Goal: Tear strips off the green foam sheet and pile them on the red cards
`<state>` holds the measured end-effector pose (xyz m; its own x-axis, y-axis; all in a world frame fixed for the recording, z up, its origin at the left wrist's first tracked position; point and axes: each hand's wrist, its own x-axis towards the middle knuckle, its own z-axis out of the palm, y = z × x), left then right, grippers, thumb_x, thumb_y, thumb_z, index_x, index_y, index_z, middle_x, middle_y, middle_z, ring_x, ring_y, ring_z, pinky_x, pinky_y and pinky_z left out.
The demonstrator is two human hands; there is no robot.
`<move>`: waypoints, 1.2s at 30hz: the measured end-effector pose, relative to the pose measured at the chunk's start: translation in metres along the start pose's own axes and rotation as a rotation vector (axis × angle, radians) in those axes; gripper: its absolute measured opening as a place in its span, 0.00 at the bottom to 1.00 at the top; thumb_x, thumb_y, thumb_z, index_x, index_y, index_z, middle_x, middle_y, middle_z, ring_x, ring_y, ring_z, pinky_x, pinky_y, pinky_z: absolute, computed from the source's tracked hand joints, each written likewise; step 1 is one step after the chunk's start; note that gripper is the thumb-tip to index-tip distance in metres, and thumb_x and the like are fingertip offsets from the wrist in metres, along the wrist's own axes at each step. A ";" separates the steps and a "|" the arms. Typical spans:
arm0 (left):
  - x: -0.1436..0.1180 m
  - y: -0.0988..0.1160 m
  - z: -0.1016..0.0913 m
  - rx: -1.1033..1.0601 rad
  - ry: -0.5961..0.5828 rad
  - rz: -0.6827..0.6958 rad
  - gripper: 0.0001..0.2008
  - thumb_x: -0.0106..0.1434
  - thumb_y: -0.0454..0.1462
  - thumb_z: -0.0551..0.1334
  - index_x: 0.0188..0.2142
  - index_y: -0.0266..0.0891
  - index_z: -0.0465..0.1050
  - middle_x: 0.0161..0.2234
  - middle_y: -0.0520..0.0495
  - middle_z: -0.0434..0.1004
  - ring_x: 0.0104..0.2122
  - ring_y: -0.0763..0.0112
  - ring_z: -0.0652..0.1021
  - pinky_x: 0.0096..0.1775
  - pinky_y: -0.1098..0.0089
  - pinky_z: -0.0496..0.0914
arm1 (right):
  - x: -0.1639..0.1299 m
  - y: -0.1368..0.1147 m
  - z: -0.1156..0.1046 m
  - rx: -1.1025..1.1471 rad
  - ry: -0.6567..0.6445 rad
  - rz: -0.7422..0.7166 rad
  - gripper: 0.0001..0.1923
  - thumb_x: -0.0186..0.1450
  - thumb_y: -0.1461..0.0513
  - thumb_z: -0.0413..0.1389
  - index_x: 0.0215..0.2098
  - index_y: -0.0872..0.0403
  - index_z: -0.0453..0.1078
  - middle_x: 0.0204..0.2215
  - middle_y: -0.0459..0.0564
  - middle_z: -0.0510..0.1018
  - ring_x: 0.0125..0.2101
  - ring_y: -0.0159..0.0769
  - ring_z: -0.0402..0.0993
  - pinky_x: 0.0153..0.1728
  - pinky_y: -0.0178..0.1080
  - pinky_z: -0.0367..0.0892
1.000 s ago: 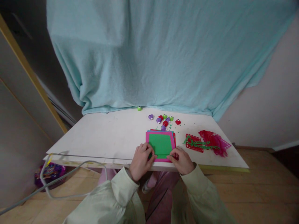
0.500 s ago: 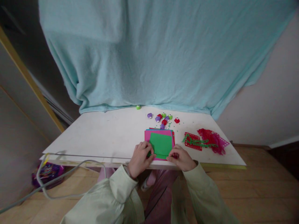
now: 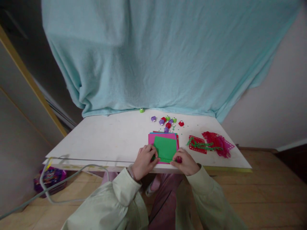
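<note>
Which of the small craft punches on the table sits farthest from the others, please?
The green punch at the table's far edge, right below the blue cloth; the purple, red and green ones cluster to its right.

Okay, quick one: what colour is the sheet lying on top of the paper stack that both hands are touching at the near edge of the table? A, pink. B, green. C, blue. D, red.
B: the green sheet lies uppermost on the paper stack, with the left hand and right hand at its near corners.

Person's clothing: long, loose pale-green sleeves reaching the wrists of the left hand (image 3: 143,161) and right hand (image 3: 185,162) (cuffs gathered); dark pink trousers visible between them.
</note>
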<state>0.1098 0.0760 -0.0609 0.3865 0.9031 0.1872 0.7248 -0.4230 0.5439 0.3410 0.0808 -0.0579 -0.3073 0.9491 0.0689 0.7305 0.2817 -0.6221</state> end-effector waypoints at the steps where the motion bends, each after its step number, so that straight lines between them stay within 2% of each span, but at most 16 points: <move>1: 0.001 0.000 0.000 0.012 -0.008 0.004 0.07 0.61 0.43 0.60 0.34 0.43 0.69 0.40 0.49 0.66 0.41 0.63 0.67 0.42 0.63 0.60 | 0.000 -0.001 0.000 -0.007 0.002 0.003 0.05 0.52 0.62 0.64 0.23 0.53 0.72 0.28 0.47 0.69 0.33 0.36 0.66 0.36 0.38 0.62; 6: 0.004 0.005 0.004 0.094 0.012 0.013 0.16 0.58 0.51 0.61 0.32 0.42 0.67 0.40 0.48 0.65 0.41 0.62 0.66 0.40 0.64 0.59 | 0.001 -0.005 -0.001 -0.037 0.018 0.009 0.05 0.50 0.63 0.64 0.22 0.54 0.72 0.27 0.46 0.69 0.31 0.35 0.66 0.33 0.36 0.62; 15: 0.008 0.014 0.014 0.186 0.093 -0.049 0.21 0.59 0.56 0.57 0.29 0.40 0.67 0.37 0.47 0.64 0.41 0.60 0.66 0.40 0.63 0.58 | -0.002 -0.003 0.004 -0.030 0.061 0.022 0.05 0.51 0.63 0.64 0.22 0.54 0.71 0.27 0.46 0.68 0.31 0.35 0.67 0.33 0.36 0.62; 21: 0.006 0.017 0.016 0.189 0.115 -0.085 0.21 0.57 0.57 0.58 0.30 0.41 0.67 0.38 0.46 0.64 0.41 0.60 0.66 0.40 0.62 0.58 | -0.004 -0.002 0.007 0.014 0.133 0.017 0.05 0.53 0.63 0.62 0.24 0.53 0.70 0.28 0.47 0.68 0.32 0.36 0.67 0.36 0.38 0.63; 28: 0.006 0.018 0.016 0.203 0.102 -0.068 0.21 0.58 0.56 0.58 0.32 0.41 0.67 0.39 0.46 0.64 0.42 0.59 0.65 0.41 0.62 0.58 | -0.007 -0.003 0.007 0.011 0.142 0.023 0.06 0.54 0.62 0.63 0.26 0.52 0.69 0.30 0.48 0.69 0.36 0.40 0.67 0.39 0.41 0.63; 33: 0.008 0.018 0.014 0.221 0.079 -0.056 0.19 0.59 0.55 0.57 0.33 0.41 0.67 0.39 0.46 0.64 0.42 0.59 0.65 0.40 0.62 0.57 | -0.008 -0.017 0.012 -0.017 0.196 -0.028 0.13 0.53 0.60 0.64 0.35 0.51 0.69 0.36 0.50 0.69 0.41 0.43 0.65 0.44 0.43 0.61; 36: 0.007 0.018 0.014 0.218 0.081 -0.053 0.18 0.60 0.54 0.56 0.33 0.41 0.67 0.39 0.46 0.64 0.42 0.59 0.65 0.39 0.62 0.57 | -0.006 -0.021 0.017 -0.007 0.157 -0.048 0.13 0.54 0.60 0.63 0.36 0.50 0.69 0.37 0.50 0.69 0.41 0.42 0.65 0.44 0.43 0.60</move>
<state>0.1336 0.0739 -0.0614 0.3036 0.9239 0.2327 0.8525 -0.3725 0.3667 0.3172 0.0672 -0.0583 -0.2434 0.9446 0.2203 0.7218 0.3281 -0.6094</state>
